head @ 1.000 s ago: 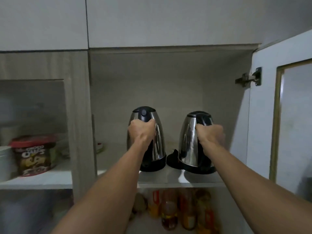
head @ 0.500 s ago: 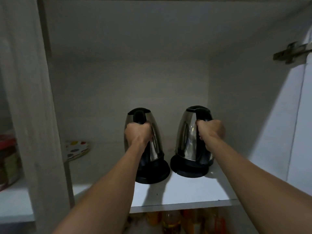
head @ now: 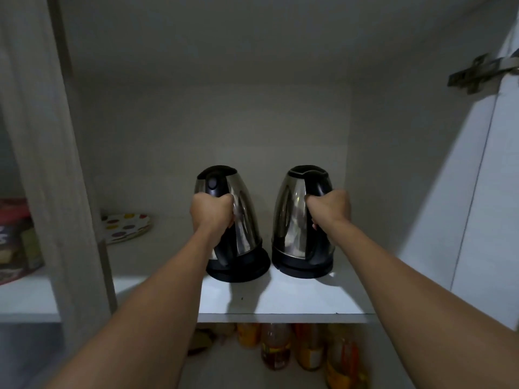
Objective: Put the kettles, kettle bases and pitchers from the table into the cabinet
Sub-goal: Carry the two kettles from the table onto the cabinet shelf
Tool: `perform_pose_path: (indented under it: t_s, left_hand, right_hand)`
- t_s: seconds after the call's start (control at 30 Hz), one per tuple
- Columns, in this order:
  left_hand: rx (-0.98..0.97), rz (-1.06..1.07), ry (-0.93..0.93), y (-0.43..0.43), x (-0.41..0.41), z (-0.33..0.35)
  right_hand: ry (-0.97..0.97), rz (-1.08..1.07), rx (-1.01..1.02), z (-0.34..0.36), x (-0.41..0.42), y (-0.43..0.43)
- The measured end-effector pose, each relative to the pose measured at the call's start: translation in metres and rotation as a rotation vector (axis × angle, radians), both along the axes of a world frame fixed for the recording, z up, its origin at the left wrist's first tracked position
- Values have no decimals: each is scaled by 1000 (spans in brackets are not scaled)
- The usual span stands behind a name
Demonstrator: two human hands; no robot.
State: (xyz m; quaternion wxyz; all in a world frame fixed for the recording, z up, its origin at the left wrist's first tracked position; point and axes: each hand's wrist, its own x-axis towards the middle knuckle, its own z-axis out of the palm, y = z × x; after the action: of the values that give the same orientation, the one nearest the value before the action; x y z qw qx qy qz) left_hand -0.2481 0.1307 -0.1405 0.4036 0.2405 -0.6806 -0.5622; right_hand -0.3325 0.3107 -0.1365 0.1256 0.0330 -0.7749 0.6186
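Note:
Two steel kettles with black lids and handles stand side by side on the white cabinet shelf (head: 295, 301). The left kettle (head: 244, 217) sits on a round black base (head: 247, 269), tilted slightly to the left. My left hand (head: 212, 211) is closed around its handle. The right kettle (head: 292, 217) rests on its own black base (head: 303, 266). My right hand (head: 330, 207) grips that kettle's handle. Both arms reach into the open cabinet from below.
A stack of polka-dot plates (head: 127, 227) lies on the shelf at the left, behind the wooden cabinet post (head: 56, 164). The open door with its hinge (head: 477, 73) stands at the right. Several bottles (head: 280, 349) fill the shelf below.
The view has moved closer to the shelf. Both kettles have gone a little deeper into the cabinet and now sit on the shelf. Both hands still grip the handles.

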Motion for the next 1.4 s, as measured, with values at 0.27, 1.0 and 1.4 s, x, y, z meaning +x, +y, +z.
perform_pose_path:
  t_s: [0.27,1.0,1.4]
  left_hand:
    - [-41,42,50,12,18,-11]
    - [-76,-127,5,3,-5,-15]
    - [-257,72,-170,11,10,-110]
  right_hand:
    - [21,-33,46,-7,8,-4]
    - [44,-214,71,-10,18,-35]
    - [-98,-319,109,-104,38,-31]
